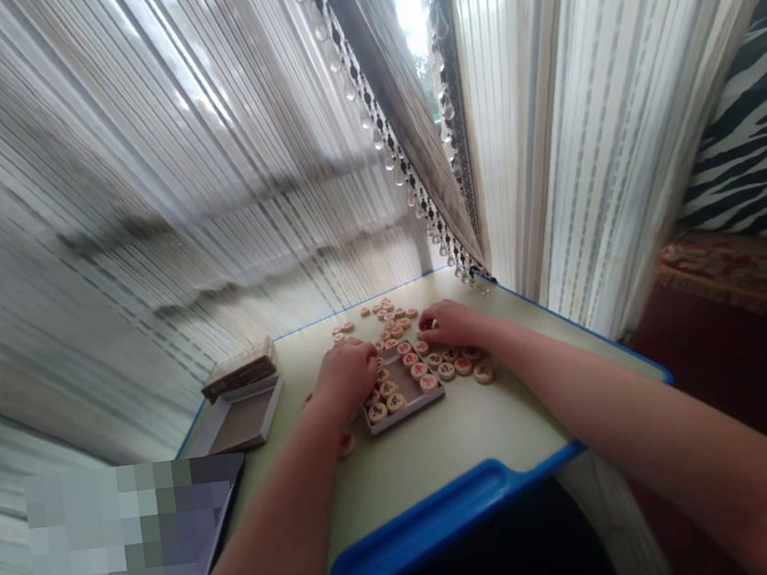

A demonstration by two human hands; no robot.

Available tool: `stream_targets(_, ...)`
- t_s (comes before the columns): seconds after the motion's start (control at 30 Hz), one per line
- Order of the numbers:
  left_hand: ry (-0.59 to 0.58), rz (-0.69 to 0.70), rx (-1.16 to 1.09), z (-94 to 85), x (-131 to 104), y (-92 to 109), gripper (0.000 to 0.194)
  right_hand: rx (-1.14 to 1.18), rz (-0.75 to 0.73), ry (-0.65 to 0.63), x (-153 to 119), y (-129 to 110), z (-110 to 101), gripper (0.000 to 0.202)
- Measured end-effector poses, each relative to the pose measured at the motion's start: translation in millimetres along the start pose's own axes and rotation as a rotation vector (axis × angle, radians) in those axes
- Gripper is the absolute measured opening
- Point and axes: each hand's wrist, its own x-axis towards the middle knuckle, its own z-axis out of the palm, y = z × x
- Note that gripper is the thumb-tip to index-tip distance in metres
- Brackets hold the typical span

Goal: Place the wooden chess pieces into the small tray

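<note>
A shallow open box holds round wooden Chinese chess pieces; black-marked ones line its left side and red-marked ones its right. My left hand reaches over the box's left edge, fingers curled down at the row there; whatever they grip is hidden. Beyond the box's far right corner, the bent fingers of my right hand close around a Chinese chess piece, mostly covered. Loose pieces lie right of the box, and more pieces are scattered behind it.
At the table's left stand an empty box lid and a closed brown box. A dark-edged device, partly blurred out, sits at the near left. Blue edging rims the table; string curtains hang behind.
</note>
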Motion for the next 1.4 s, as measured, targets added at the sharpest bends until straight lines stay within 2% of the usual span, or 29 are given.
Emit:
stream_targets(0.37, -0.068, 0.019, -0.002, 0.3, 0.2, 1.0, 0.028, 0.006, 0.010, -0.016, -2.3, -5.6, -1.9, 0.025)
stream_targets(0.6, -0.113, 0.026, 0.007, -0.6, -0.1, 3.3, 0.028, -0.054, -0.049, -0.027, -3.8, -6.0, -2.8, 0.025)
stream_targets(1.4, -0.140, 0.022, 0.006, -2.0, -1.6, 5.1, 0.028, -0.031, -0.047, -0.085, -4.9, -6.6, -5.0, 0.024)
